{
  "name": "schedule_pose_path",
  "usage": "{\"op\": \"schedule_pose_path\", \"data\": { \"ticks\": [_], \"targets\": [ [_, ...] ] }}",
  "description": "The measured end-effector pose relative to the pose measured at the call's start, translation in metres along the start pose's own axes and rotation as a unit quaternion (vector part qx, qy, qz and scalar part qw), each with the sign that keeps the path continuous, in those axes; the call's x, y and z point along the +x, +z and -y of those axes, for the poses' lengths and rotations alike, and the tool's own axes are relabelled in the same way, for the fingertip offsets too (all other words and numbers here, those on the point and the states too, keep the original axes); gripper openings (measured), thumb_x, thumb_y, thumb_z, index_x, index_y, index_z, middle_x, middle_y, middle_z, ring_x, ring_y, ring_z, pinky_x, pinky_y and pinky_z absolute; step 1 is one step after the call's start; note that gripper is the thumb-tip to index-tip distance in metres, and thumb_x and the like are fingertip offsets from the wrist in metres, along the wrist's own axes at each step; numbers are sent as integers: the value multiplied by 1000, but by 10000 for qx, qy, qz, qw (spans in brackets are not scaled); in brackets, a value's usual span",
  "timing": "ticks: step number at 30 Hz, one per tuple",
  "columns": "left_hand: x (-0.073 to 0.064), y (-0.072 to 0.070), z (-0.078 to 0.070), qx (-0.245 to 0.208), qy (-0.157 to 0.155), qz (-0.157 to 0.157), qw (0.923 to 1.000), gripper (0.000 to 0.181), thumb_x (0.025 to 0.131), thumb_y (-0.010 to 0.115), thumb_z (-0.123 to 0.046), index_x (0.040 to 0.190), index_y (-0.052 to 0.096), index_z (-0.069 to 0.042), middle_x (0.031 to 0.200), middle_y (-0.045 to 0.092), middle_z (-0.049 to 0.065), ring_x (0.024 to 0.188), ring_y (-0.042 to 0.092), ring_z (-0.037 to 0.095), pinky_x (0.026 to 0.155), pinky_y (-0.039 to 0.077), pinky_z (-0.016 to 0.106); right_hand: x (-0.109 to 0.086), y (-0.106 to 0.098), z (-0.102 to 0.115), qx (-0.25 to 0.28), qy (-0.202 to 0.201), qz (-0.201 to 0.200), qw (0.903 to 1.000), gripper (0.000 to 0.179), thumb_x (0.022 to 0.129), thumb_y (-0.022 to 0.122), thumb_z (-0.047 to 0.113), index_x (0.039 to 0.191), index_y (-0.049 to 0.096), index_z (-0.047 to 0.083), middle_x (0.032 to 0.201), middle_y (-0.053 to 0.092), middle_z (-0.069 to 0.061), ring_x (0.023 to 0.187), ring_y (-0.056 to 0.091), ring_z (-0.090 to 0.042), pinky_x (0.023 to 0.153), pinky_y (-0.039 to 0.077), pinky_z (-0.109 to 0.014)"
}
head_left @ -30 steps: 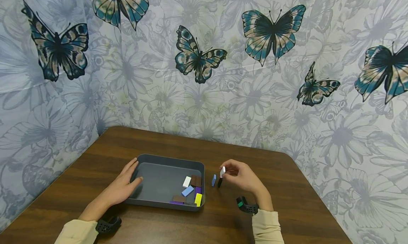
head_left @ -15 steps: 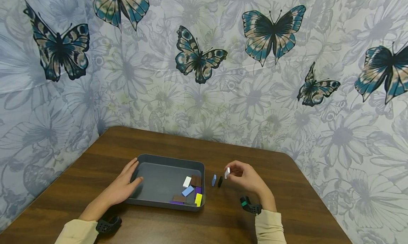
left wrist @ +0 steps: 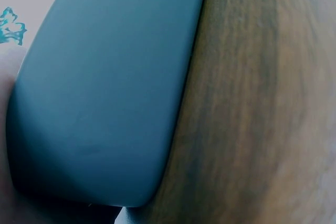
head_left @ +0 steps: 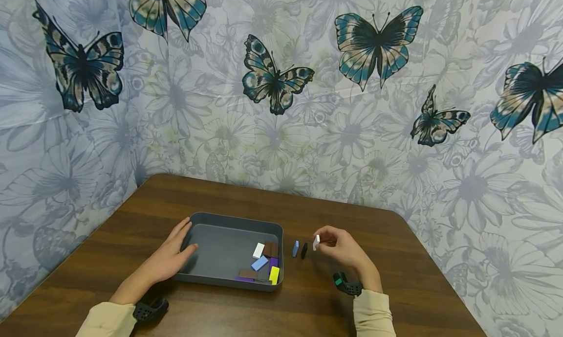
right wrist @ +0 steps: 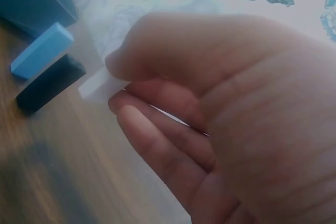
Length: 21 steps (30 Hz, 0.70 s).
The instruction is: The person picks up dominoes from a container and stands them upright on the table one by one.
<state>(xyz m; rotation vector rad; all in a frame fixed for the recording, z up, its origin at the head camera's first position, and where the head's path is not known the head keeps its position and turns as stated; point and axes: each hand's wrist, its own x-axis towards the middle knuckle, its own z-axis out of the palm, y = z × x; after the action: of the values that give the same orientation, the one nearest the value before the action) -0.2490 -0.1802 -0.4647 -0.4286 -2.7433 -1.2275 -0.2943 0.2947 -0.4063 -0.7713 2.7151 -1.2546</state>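
Thumb and fingertips of my right hand (head_left: 338,246) pinch a white domino-shaped block (head_left: 316,242), held upright close over the table. To its left a black block (head_left: 304,250) and a blue block (head_left: 295,249) stand on edge in a row, roughly parallel. In the right wrist view the white block (right wrist: 100,85) shows beyond the thumb, beside the black one (right wrist: 50,84). My left hand (head_left: 169,256) rests with extended fingers on the left rim of a grey tray (head_left: 237,219); the left wrist view shows the tray's outer wall (left wrist: 110,87).
Inside the tray, at its right end, lie several blocks: a white one (head_left: 258,250), brown ones (head_left: 270,249), a blue one (head_left: 259,263), a yellow one (head_left: 274,275) and purple ones. The wooden table (head_left: 352,219) meets a butterfly-patterned wall covering behind.
My right hand has carried the white block rightward and down, from over the black block to the right of it. The left hand and tray have stayed put.
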Motion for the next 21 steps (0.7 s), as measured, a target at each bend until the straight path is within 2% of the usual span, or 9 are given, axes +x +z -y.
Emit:
{"op": "schedule_pose_path", "data": {
  "ticks": [6, 16, 21],
  "targets": [
    [1, 0, 1, 23, 18, -31, 10000, 77, 106, 57, -28, 157, 20, 15, 168, 9, 30, 150, 17, 56, 112, 27, 73, 1, 4, -11, -104, 54, 1, 9999, 22, 97, 70, 11, 119, 70, 6, 109, 74, -9, 101, 71, -19, 85, 56, -26],
    [2, 0, 0, 32, -13, 10, 10000, 77, 106, 57, -29, 157, 19, 15, 168, 9, 30, 150, 18, 56, 112, 28, 73, 4, 8, -17, -7, 79, 146, 9999, 23, 97, 71, 10, 119, 69, 5, 111, 73, -12, 104, 70, -28, 84, 55, -23],
    [2, -1, 0, 25, -24, 35, 10000, 78, 106, 57, -29, 158, 19, 15, 168, 8, 30, 150, 17, 56, 113, 27, 73, 4, 11, -22, 30, 65, 212, 9997, 23, 97, 70, 10, 120, 69, 5, 111, 73, -12, 105, 70, -26, 85, 55, -23]
  ]
}}
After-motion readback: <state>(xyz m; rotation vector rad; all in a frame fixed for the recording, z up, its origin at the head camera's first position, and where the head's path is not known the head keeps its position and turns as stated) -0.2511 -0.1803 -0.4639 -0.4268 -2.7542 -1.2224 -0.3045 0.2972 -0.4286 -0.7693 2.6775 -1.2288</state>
